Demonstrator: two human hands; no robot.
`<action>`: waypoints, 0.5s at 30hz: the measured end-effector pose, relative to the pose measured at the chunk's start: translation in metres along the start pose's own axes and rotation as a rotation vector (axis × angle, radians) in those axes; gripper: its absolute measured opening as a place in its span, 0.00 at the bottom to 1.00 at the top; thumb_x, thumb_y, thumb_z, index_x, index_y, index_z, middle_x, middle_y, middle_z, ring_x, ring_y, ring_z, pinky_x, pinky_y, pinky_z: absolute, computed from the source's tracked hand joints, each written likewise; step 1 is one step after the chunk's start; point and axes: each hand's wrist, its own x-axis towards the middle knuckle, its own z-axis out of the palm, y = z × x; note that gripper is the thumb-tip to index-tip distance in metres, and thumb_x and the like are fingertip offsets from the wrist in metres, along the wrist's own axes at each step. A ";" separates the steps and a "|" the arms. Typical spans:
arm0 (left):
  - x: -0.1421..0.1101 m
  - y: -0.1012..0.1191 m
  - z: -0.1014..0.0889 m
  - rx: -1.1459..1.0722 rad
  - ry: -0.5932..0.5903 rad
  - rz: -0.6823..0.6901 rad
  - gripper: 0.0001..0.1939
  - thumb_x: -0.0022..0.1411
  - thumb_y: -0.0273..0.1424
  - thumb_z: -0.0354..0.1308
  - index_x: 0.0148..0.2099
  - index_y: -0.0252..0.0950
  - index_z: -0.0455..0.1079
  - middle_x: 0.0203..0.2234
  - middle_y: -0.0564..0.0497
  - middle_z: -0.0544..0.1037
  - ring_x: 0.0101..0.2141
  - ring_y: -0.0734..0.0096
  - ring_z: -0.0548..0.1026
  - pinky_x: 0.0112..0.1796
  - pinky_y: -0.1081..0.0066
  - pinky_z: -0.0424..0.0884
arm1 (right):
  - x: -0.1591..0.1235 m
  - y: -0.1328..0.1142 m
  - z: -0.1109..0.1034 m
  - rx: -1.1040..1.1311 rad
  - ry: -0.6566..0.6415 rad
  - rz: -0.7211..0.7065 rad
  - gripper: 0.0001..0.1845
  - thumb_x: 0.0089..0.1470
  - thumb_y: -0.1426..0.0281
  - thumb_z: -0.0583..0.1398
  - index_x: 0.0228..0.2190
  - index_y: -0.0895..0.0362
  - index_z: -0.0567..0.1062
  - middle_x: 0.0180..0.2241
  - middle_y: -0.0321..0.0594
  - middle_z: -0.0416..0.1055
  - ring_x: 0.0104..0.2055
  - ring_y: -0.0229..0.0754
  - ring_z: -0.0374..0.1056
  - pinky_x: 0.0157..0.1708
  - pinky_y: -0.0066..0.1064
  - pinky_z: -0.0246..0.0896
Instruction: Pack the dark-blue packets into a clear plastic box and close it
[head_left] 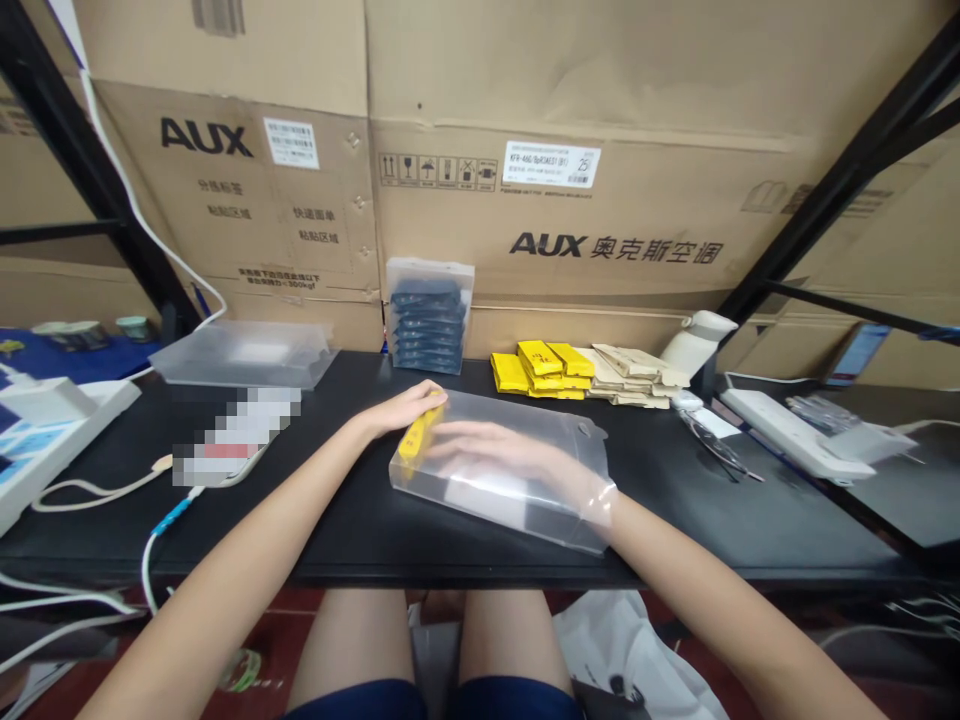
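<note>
A clear plastic box (517,510) lies on its side on the black table in front of me, its opening to the right. Inside, a yellow packet (421,432) stands against the box's left end. My left hand (409,407) grips the far left corner of the box, its fingertips partly hidden. Through the open end, my right hand (495,450) reaches into the box. Its fingers look stretched out toward the yellow packet, blurred by the plastic; whether they touch it I cannot tell.
Behind the box are stacked yellow packets (541,368), beige packets (637,375) and a clear box of dark packets (427,320). Another clear box (244,355) and a phone (238,440) lie left. A power strip (795,435) and glasses (716,445) lie right. Cardboard walls the back.
</note>
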 end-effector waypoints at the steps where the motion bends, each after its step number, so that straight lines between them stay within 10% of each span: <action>1: 0.000 -0.001 -0.002 -0.009 0.002 -0.012 0.21 0.59 0.49 0.50 0.42 0.37 0.66 0.38 0.51 0.71 0.42 0.64 0.69 0.44 0.67 0.65 | 0.000 0.000 -0.001 -0.010 0.020 -0.023 0.23 0.60 0.66 0.57 0.56 0.54 0.65 0.55 0.46 0.68 0.52 0.43 0.69 0.55 0.41 0.60; 10: 0.006 -0.024 -0.024 -0.123 0.132 -0.074 0.28 0.52 0.54 0.57 0.44 0.34 0.68 0.40 0.48 0.74 0.41 0.63 0.72 0.42 0.67 0.67 | -0.003 0.006 -0.061 -0.010 0.291 -0.041 0.22 0.55 0.71 0.59 0.52 0.56 0.68 0.41 0.45 0.78 0.38 0.40 0.75 0.43 0.34 0.69; 15: -0.003 -0.019 -0.039 -0.160 0.108 -0.114 0.33 0.44 0.57 0.61 0.41 0.33 0.70 0.35 0.48 0.74 0.36 0.64 0.72 0.37 0.67 0.68 | -0.020 0.003 -0.097 -0.026 0.368 -0.076 0.06 0.46 0.73 0.64 0.31 0.59 0.76 0.31 0.41 0.80 0.30 0.38 0.75 0.32 0.26 0.71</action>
